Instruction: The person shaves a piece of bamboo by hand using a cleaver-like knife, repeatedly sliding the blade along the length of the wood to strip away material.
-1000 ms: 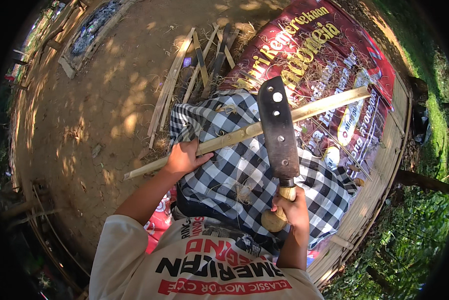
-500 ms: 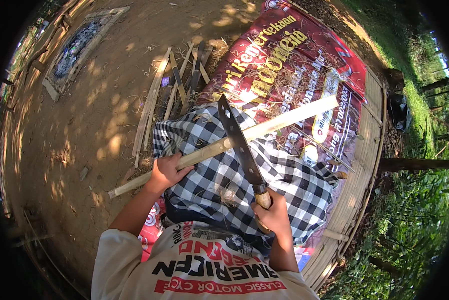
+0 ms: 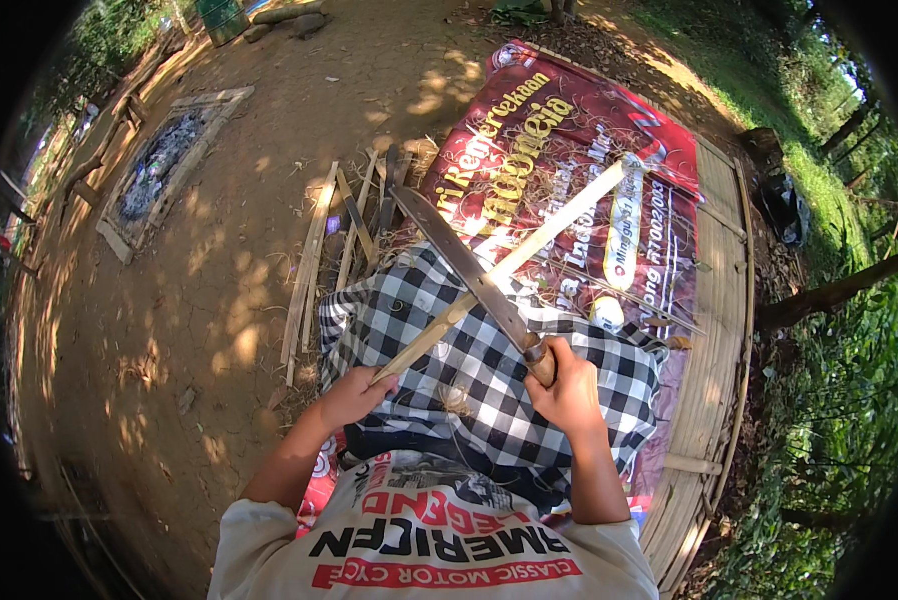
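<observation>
My left hand [image 3: 359, 396] is closed round the near end of a long pale wooden or bamboo strip [image 3: 574, 212]. The strip slants up and away to the right, over my lap. In my right hand [image 3: 569, 388] is the wooden handle of a machete [image 3: 454, 248], its long dark blade pointing up and left. Blade and strip cross near their middles, the blade lying on top; whether its edge bites into the wood I cannot tell. A black-and-white checkered cloth [image 3: 469, 390] covers my legs beneath both.
A printed red banner [image 3: 469, 165] strewn with curly shavings lies on a slatted bamboo platform [image 3: 714, 290]. Several loose strips [image 3: 309, 265] lie on the bare earth left of it. Farther left is a wood-framed patch of ash [image 3: 164, 165]. Greenery borders the right side.
The strip has slid away to the upper right, so its near end now sits at my left hand. My right hand has risen, and the machete now leans farther left.
</observation>
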Available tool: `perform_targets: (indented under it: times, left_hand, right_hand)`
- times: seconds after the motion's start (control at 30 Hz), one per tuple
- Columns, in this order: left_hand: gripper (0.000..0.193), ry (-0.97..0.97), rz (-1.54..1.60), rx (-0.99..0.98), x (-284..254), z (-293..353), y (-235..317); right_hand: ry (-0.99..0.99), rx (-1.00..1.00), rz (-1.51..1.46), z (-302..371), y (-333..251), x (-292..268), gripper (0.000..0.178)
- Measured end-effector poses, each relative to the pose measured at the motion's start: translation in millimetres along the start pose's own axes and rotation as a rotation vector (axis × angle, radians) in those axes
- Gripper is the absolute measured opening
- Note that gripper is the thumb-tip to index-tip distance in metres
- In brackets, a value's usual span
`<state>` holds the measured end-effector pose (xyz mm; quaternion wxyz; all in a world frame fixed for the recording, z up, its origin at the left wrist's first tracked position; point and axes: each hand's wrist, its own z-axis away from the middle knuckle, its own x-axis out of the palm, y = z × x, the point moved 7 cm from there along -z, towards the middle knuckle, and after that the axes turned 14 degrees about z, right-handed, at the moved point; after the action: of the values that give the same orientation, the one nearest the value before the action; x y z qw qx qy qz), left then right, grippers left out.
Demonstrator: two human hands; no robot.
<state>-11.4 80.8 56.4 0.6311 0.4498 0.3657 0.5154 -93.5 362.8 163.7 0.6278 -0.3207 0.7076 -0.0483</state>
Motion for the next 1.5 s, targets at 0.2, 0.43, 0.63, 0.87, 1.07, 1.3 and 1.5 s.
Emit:
perform_targets:
  times: [0.2, 0.43, 0.63, 0.87, 1.07, 1.3, 1.5]
  left_hand:
    - [0.034, -0.054, 0.197, -0.416, 9, 13, -15]
    - [0.038, -0.009, 0.260, -0.491, 9, -7, -32]
    - [0.042, 0.063, 0.319, -0.504, 4, -18, -50]
    - [0.042, 0.135, 0.344, -0.517, 5, -20, -58]
    - [0.042, 0.201, 0.467, -0.505, 0, -21, -61]
    - [0.045, 0.261, 0.440, -0.523, 0, -26, -52]
    - [0.047, 0.324, 0.391, -0.544, 3, -26, -46]
  right_hand:
    - [0.027, -0.273, 0.314, -34, -21, 16, 0.038]
    - [-0.036, -0.398, 0.482, -64, 2, 72, 0.025]
    - [-0.095, -0.447, 0.409, -84, 23, 89, 0.024]
    - [-0.027, -0.450, 0.474, -115, 30, 66, 0.034]
    - [-0.431, -0.444, 0.080, -111, 38, 75, 0.038]
    - [-0.008, -0.678, 0.357, -114, 57, 73, 0.025]
    - [-0.011, -0.687, 0.267, -106, 64, 87, 0.033]
